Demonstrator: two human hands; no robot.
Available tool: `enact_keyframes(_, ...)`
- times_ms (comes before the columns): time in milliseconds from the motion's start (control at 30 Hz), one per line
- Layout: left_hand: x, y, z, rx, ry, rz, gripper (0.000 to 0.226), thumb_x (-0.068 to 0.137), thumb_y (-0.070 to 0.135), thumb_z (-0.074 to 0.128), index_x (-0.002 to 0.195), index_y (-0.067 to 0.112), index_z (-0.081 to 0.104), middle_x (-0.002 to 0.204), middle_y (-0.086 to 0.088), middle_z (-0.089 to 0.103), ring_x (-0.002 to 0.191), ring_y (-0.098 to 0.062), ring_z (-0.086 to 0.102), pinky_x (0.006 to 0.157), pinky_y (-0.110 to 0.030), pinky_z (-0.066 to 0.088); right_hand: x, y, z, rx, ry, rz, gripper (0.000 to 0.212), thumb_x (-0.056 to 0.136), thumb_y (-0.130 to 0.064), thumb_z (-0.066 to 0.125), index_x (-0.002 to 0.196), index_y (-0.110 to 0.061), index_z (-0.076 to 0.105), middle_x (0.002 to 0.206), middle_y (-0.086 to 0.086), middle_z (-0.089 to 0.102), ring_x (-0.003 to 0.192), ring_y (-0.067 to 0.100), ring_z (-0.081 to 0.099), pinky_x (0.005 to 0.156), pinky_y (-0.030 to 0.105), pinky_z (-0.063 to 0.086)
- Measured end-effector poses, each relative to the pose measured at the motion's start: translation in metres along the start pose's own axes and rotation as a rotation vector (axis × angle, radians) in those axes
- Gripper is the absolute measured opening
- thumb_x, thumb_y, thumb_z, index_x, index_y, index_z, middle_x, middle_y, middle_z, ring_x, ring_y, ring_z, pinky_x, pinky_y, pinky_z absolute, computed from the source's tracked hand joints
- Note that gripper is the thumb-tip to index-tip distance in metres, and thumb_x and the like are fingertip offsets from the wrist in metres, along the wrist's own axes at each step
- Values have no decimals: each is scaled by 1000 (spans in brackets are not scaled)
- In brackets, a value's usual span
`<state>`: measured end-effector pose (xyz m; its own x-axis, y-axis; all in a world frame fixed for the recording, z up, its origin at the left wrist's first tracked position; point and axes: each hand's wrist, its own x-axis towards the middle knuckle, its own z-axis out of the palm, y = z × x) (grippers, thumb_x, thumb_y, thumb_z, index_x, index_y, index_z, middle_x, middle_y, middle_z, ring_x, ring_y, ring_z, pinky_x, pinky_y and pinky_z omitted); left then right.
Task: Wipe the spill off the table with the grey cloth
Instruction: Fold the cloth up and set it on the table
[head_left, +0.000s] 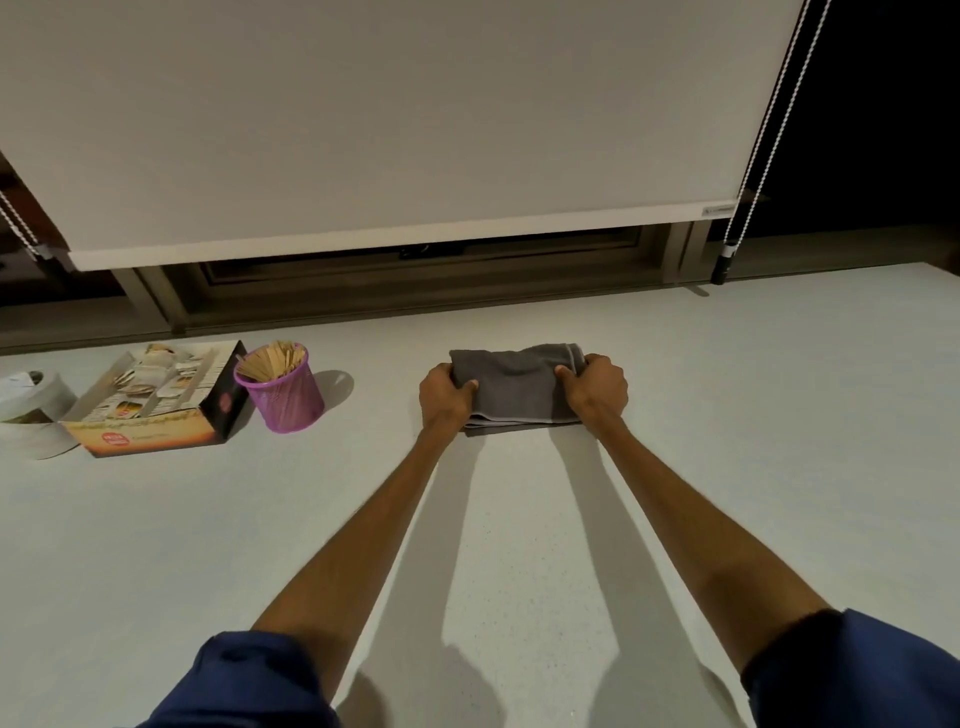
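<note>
A folded grey cloth (517, 387) lies flat on the white table (727, 441), out at arm's length ahead of me. My left hand (445, 396) grips its left edge, thumb on top. My right hand (597, 388) grips its right edge the same way. Both arms are stretched straight forward. I see no spill on the table surface; whatever lies under the cloth is hidden.
At the left stand a purple mesh cup (283, 395) full of wooden sticks, an open cardboard box (156, 402) of packets and a white tub (28, 397). A window frame and lowered roller blind (363, 130) back the table; a bead cord (748, 171) hangs at right.
</note>
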<state>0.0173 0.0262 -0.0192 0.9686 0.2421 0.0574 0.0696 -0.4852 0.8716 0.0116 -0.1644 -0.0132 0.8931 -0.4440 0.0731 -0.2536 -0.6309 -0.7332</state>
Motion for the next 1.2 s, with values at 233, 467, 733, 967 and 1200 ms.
enact_keyframes(233,-8,-8,2,280,108,43,44,86,39,61,115,6,55,118,-15,63,117,-33,48,97,-47,37,0,3,2,-234,78,-160,54,91,-41,64,134,-12,49,132,14,52,123,31,47,100,41,42)
enact_keyframes(467,-15,-5,2,383,109,-1,54,86,38,61,125,5,44,126,-17,56,118,-34,48,100,-48,38,-8,-3,17,-353,151,-393,25,94,-20,60,115,-7,59,121,14,57,109,29,51,96,37,45)
enact_keyframes(733,-19,-5,3,272,48,142,28,91,23,55,113,5,56,120,-17,56,106,-31,57,94,-40,52,-5,-1,19,-271,99,-356,22,99,-15,51,111,-5,66,114,16,65,105,32,58,94,40,42)
enact_keyframes(967,-24,-4,0,209,45,125,26,92,22,54,114,7,56,118,-15,60,104,-30,60,91,-38,52,-6,-4,14,-298,65,-325,20,99,-15,51,106,-7,67,110,15,66,104,30,58,94,38,42)
enact_keyframes(1200,-25,16,-23,208,127,175,38,95,32,48,129,14,47,134,-11,54,119,-31,55,104,-44,45,-12,-18,-6,-248,122,-408,18,97,-13,54,98,-12,72,97,11,71,89,27,62,94,38,40)
